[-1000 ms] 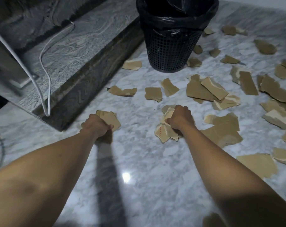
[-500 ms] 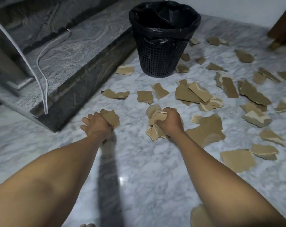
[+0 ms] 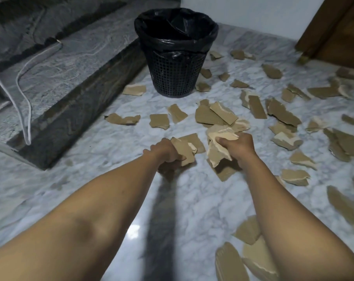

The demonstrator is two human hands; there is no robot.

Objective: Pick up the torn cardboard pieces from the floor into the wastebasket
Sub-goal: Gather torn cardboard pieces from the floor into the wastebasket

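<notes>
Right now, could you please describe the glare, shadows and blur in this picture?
Head view: a small white glare spot shines on the glossy white marble floor low in the frame; a dark shadow band runs from under the left hand to the bottom edge; brown torn cardboard pieces near the right edge are smeared by blur; the black mesh wastebasket looks sharper.

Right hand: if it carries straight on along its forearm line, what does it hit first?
Probably the overlapping cardboard pile on the floor just ahead of the right hand, if it travels low; carried higher, the wastebasket beyond. Height is unclear.
</notes>
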